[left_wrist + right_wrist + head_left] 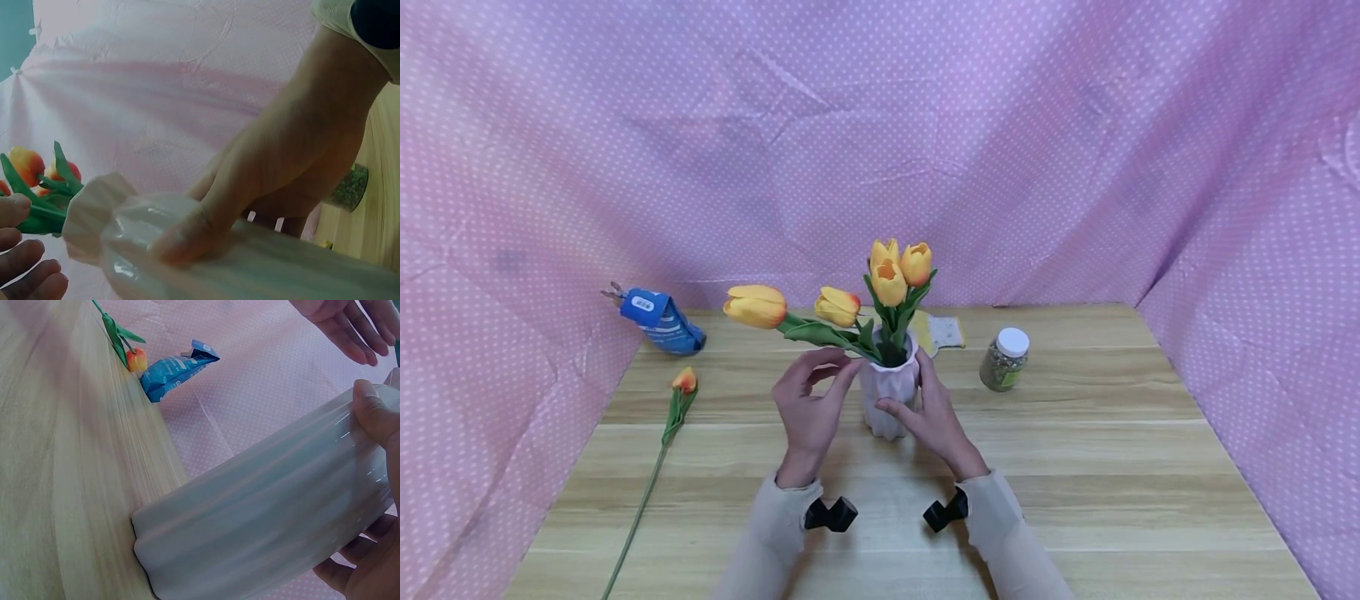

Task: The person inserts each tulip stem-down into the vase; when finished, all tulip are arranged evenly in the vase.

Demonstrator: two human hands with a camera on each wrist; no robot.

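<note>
A white fluted vase (889, 398) stands on the wooden table, with several yellow-orange tulips in it. My right hand (934, 417) grips the vase just below its rim, thumb on the near side; the right wrist view shows fingers (337, 573) wrapped round the far side. Two tulips lean out to the left, the longest being a large yellow tulip (756, 307). At the rim's left side, my left hand (811, 404) pinches a leaning tulip near its green leaf (820, 333) between thumb and forefinger. The other fingers of that hand hang loosely (353, 334).
A single tulip (672, 421) lies on the left of the table, below a blue packet (662, 320). Right of the vase is a white-lidded jar (1003, 362). Behind the vase lies a yellow-edged grey cloth (946, 331). Pink dotted curtain (880, 150) surrounds the table.
</note>
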